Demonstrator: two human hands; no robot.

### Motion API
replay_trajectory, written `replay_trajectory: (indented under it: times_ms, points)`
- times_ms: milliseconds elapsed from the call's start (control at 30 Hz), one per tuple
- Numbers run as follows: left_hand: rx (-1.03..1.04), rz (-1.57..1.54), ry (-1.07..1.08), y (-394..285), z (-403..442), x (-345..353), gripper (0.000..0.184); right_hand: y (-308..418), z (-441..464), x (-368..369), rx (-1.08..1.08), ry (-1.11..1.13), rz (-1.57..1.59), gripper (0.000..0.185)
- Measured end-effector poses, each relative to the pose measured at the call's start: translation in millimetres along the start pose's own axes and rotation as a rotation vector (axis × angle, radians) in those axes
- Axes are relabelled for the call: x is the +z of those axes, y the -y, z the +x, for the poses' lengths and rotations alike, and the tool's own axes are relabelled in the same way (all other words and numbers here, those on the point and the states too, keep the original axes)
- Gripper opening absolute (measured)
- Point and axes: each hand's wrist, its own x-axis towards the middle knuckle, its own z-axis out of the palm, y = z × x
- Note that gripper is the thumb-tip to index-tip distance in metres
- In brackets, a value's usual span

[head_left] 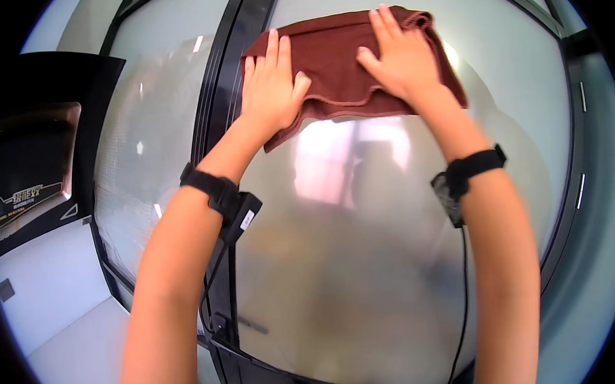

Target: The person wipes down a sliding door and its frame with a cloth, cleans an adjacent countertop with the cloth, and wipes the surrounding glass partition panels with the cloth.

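Note:
A dark brown cloth is spread against a frosted glass panel, near its top. My left hand lies flat on the cloth's left end, fingers pointing up and thumb held out. On the right end, my right hand presses with stretched fingers and its thumb apart. The cloth's lower edge hangs in loose waves between the hands, and its upper right corner is bunched up. Both wrists carry black straps with small devices, and a cable runs down from each.
A black frame post borders the panel on the left. Beyond it stands another frosted panel. At far left is a black appliance with a printed label. A door handle or latch part sits low on the frame.

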Motion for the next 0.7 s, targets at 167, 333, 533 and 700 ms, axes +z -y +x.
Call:
replay_trajectory:
  times_ms: [167, 333, 533, 700]
  points:
    - [-0.022, -0.065, 0.002, 0, -18, -6, 0.058, 61, -3, 14, -0.097, -0.062, 0.073, 0.069]
    - [-0.068, 0.074, 0.220, 10, -73, -24, 0.054, 103, -45, 8, -0.305, -0.156, 0.396, 0.055]
    - [0.098, 0.117, 0.335, -8, -140, -62, 0.050, 107, -105, 6, -0.540, -0.062, 0.602, 0.050]
    - [0.021, -0.124, 0.462, -51, -135, -59, 0.051, 58, -122, -16, -0.694, -0.016, 0.588, 0.049]
